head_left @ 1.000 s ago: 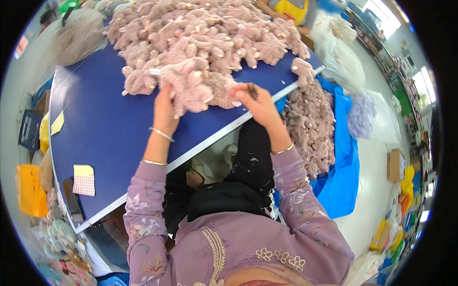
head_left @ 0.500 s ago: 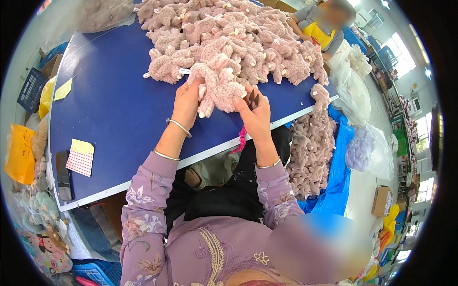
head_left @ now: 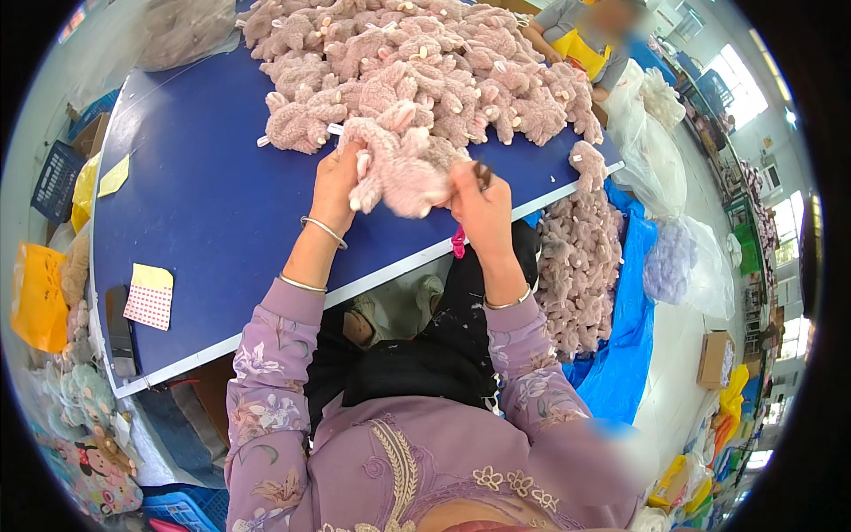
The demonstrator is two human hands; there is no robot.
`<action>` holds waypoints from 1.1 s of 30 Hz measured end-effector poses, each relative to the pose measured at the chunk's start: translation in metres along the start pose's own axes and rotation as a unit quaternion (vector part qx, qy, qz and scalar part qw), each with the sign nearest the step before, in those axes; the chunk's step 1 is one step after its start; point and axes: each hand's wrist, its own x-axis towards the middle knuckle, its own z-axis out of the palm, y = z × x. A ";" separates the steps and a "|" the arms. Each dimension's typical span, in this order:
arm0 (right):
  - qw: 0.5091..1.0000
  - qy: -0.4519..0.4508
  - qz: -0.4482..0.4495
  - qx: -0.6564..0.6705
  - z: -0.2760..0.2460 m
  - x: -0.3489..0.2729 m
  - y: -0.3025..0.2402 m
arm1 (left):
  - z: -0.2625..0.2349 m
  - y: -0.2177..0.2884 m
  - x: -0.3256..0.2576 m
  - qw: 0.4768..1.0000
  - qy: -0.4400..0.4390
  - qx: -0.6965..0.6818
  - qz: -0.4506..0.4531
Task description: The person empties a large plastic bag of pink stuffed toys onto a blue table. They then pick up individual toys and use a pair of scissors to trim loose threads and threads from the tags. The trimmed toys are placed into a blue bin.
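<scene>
Two hands grip one pink plush toy just above the near edge of the blue tabletop. Left hand curls its fingers round the toy's left side; right hand closes on its right side, with a small dark tool — too small to tell — poking out of it. Behind, a heap of plush toys covers the far part. A second pile lies past the right edge on blue sheeting.
</scene>
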 end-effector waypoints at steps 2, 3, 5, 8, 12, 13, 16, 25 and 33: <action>0.999 0.011 0.000 0.052 -0.004 0.002 0.001 | -0.009 -0.003 0.004 1.000 -0.015 -0.027 -0.004; 0.997 0.015 0.000 0.080 -0.004 0.001 0.000 | -0.011 0.001 0.004 0.999 -0.020 -0.038 -0.006; 0.996 0.011 -0.023 0.088 -0.002 -0.004 -0.007 | -0.010 0.003 -0.001 1.000 -0.009 -0.030 -0.003; 0.996 -0.026 -0.071 0.044 0.008 -0.014 -0.008 | 0.004 0.001 -0.006 0.999 0.012 -0.032 -0.014; 0.997 0.008 -0.066 -0.027 0.012 -0.012 -0.003 | 0.011 -0.004 -0.005 1.000 -0.002 -0.013 -0.020; 0.997 0.022 -0.070 0.022 0.009 -0.010 0.000 | 0.010 -0.005 -0.005 1.000 -0.009 -0.006 -0.020; 0.985 0.098 -0.054 0.135 -0.028 -0.007 -0.008 | 0.001 -0.009 -0.006 0.992 -0.116 0.036 0.042; 0.918 0.266 -0.263 0.130 -0.255 0.018 0.007 | 0.013 0.002 -0.004 0.992 -0.093 0.082 -0.040; 0.854 0.299 -0.180 -0.386 -0.327 0.065 0.108 | 0.033 -0.022 0.001 0.980 -0.128 0.146 0.028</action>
